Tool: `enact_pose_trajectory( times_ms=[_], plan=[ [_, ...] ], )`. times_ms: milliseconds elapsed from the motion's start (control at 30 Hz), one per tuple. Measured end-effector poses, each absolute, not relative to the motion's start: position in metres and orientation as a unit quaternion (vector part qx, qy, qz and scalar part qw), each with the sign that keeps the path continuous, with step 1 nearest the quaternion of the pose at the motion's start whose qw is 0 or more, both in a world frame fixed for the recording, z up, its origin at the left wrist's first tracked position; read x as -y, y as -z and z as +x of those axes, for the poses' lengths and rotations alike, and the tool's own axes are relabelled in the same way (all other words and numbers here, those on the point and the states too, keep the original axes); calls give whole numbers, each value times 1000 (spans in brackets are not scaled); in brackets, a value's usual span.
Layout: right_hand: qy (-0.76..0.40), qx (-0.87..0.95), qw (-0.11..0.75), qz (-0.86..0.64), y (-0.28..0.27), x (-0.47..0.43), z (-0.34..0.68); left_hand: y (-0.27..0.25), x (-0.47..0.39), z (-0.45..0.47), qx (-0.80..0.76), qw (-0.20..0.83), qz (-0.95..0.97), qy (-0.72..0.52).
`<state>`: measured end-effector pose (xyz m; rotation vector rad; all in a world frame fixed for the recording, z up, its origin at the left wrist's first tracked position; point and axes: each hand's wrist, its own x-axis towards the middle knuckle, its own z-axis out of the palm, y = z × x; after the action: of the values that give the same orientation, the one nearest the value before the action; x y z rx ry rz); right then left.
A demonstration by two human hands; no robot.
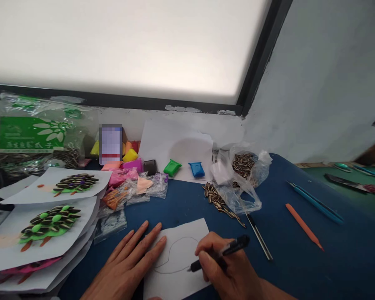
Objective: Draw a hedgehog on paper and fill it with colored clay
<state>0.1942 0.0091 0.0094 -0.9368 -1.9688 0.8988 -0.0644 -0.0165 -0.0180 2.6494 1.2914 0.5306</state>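
Observation:
A black pen (236,246) is gripped in my right hand (226,266), its tip on a white sheet of paper (196,231). A thin curved outline is drawn on the sheet, rounded at the top and narrowing toward the left; part of its right side is hidden by my right hand. Across the left edge of the paper lies my left hand (131,262), flat with its fingers stretched out. Just beyond the paper are loose striped sunflower seeds (217,198) and a clear plastic bag (250,196) with more seeds inside.
Left, stacked papers (90,212) bear seed-and-clay hedgehogs. Behind are clay packets, including green (172,167) and blue (196,169), and a green-labelled seed bag (34,133). Right on the blue table (287,271) lie a silver-and-black pen (259,237), an orange tool (304,227) and blue tweezers (315,202).

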Motion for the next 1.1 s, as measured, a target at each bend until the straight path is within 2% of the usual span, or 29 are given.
enact_pose_trajectory(
  times_ms=[133,1100],
  plan=[
    [-319,802,385,-327,-2,-3,189,12,14,-66,-418,74,893,-150],
    [-325,826,338,-314,-1,-5,186,12,17,-64,-454,100,869,-167]
  ],
)
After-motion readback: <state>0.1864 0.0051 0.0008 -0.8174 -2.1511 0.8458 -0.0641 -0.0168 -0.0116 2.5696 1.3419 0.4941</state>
